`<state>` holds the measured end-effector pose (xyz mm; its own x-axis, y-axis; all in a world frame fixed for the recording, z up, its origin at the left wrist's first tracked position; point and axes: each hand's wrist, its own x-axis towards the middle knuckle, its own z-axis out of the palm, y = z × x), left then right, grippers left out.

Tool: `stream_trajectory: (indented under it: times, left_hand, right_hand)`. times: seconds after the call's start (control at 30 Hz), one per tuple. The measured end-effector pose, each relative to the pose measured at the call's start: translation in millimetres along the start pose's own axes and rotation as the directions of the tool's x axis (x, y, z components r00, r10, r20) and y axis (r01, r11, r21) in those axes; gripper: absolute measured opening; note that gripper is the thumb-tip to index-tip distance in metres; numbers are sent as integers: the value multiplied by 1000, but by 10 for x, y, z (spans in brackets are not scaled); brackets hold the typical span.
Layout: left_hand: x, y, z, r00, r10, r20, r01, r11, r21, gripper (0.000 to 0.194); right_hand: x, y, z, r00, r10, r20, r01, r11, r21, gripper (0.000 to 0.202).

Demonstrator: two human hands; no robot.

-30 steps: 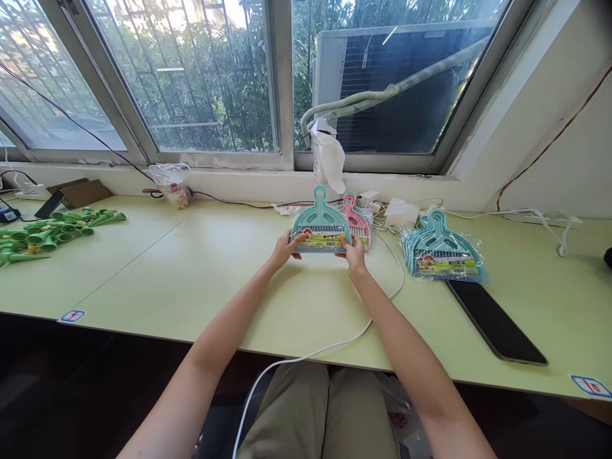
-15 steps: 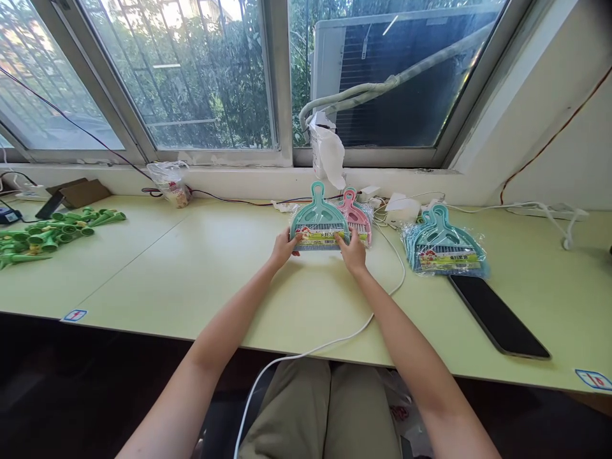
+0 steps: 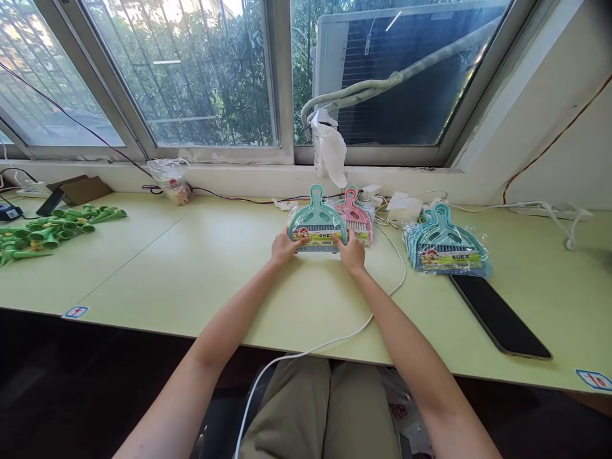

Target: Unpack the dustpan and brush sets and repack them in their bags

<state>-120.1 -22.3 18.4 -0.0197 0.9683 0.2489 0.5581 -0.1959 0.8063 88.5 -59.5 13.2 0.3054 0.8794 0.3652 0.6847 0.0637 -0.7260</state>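
A teal dustpan and brush set (image 3: pixel 317 213) with a yellow-green label is held between my two hands, its handle pointing toward the window. My left hand (image 3: pixel 285 246) closes on its left lower edge, thumb across the label. On the opposite edge, my right hand (image 3: pixel 352 250) grips it the same way. Just behind it, partly covered, lies a pink dustpan and brush set (image 3: pixel 352 213) in clear wrap. A stack of wrapped teal dustpan sets (image 3: pixel 444 239) rests on the table to the right of my right hand.
A black phone (image 3: pixel 500 315) lies by the teal stack. A white cable (image 3: pixel 335 342) crosses the pale green table (image 3: pixel 191 287) and its front edge. Green plastic pieces (image 3: pixel 52 231) are heaped at left. A plastic bag (image 3: pixel 173 182) and a tissue pack (image 3: pixel 327 148) are near the window.
Both hands have brought the teal dustpan set very slightly down and left, still gripping it at both sides. The other things on the table have stayed in place.
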Motion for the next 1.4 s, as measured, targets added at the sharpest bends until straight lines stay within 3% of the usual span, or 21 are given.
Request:
stream_trajectory:
  times: [0.3,0.37,0.43,0.53,0.6,0.67,0.73,0.87,1.0,1.17,1.4]
  left_hand:
    - [87,-100,-19,996,-62,-64,59,997,-45,47]
    - [142,-149,-48,997,-38,-72,27,988,-154,47]
    - [213,-225,-95,995,-37,-90,14,970,-244,49]
    - [331,-374,-202,980,-126,-152,83,962,-260,50]
    - [404,-483,-295,963,-184,-198,135,962,-238,50]
    - [464,-589,-405,940,-240,-241,192,959,-207,49]
    - [502,-682,-531,912,-308,-271,275,949,-152,49]
    - [507,-787,-798,847,-423,-321,462,886,51,48]
    - [471,-783,-958,820,-424,-385,547,779,306,58]
    - [430,-738,-934,802,-363,-474,579,668,468,66]
    - [340,-705,-833,802,-170,-572,513,685,516,90]
  right_hand:
    - [-57,-45,-1,995,-78,64,79,997,-17,48]
    - [-15,7,-50,996,-88,-12,88,996,4,47]
    - [62,94,-135,982,-63,-180,64,998,3,44]
    - [210,288,-311,905,38,-423,-58,998,-33,39]
    - [297,440,-423,870,146,-470,-193,980,-52,37]
    - [356,583,-495,859,258,-443,-314,948,-58,37]
    - [384,694,-516,880,329,-343,-378,922,-87,39]
    - [385,792,-469,926,339,-167,-369,907,-202,40]
    - [367,784,-445,927,334,-171,-365,908,-204,38]
    - [341,749,-467,934,309,-179,-339,924,-174,36]
    - [331,679,-433,946,285,-157,-315,921,-230,29]
